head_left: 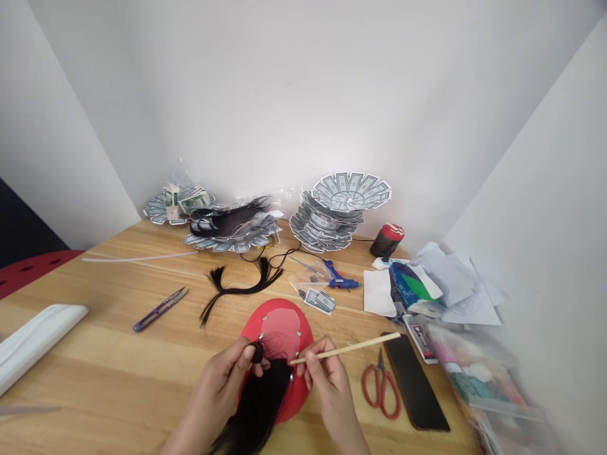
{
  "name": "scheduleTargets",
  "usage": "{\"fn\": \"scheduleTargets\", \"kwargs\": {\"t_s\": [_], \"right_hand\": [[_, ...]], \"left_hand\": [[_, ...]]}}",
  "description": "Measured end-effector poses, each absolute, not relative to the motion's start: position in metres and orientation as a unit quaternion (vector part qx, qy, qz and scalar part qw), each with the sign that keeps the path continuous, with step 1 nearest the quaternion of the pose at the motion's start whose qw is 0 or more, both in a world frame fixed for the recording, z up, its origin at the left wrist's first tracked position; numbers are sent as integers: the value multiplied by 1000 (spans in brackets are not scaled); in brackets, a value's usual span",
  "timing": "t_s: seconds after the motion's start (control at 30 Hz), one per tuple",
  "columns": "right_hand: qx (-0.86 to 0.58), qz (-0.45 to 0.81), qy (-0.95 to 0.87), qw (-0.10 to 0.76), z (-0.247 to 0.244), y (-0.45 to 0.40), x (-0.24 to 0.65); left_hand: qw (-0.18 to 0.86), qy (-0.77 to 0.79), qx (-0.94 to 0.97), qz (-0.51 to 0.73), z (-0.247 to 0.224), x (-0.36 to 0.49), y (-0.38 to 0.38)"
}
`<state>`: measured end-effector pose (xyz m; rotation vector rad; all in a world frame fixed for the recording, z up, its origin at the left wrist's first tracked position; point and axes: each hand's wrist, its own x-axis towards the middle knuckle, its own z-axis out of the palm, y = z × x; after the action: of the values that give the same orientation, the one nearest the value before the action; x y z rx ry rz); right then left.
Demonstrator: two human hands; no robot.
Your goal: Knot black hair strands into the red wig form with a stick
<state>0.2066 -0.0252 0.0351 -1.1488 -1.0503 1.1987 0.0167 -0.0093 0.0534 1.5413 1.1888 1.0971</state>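
Observation:
My left hand (220, 376) is closed, its thumb and fingers pinching a rolled end of black hair (260, 404). The long strands hang down over a red round piece (298, 404) with a paler pink oval and several shiny studs, lying on the table. My right hand (329, 379) is wrapped round a thin wooden stick (363, 345), shaped like a chopstick. The stick's left tip touches or nearly touches the hair's right edge, and its other end points to the right. Fine loose hairs spread over the pink oval.
Red-handled scissors (381, 392) and a black phone (417, 385) lie right. Purple snips (160, 309) and a tied black hair bundle (241, 288) are left of centre. Behind are a blue glue gun (340, 276) and stacked paper bowls (327, 221). Papers and plastic bags crowd the right edge.

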Motion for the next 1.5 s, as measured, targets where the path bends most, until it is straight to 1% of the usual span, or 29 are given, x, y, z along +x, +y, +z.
{"fn": "scheduleTargets", "kwargs": {"t_s": [0.4, 0.67, 0.73, 0.83, 0.97, 1.13, 1.3, 1.4, 1.5], "right_hand": [[-510, 483, -421, 574, 33, -27, 201], [-515, 481, -395, 589, 36, -25, 198], [-516, 482, -388, 592, 37, -25, 198], [-516, 478, -376, 603, 38, -24, 197], [-512, 456, -372, 625, 40, -20, 198], [-522, 392, -386, 652, 58, -13, 211], [-535, 291, -388, 692, 91, -16, 234], [-598, 211, -398, 663, 100, -31, 242], [-648, 177, -433, 602, 87, -49, 234]], "left_hand": [[440, 485, 596, 464, 52, 10, -16], [418, 535, 544, 494, 32, -23, -22], [427, 558, 513, 493, 29, -37, -24], [437, 633, 420, 481, 28, -59, -28], [409, 717, 307, 473, 28, -86, -33], [393, 730, 249, 501, 21, -102, -37], [396, 718, 274, 502, 15, -98, -40], [393, 714, 317, 486, 6, -98, -43], [390, 702, 363, 472, -6, -98, -45]]}}
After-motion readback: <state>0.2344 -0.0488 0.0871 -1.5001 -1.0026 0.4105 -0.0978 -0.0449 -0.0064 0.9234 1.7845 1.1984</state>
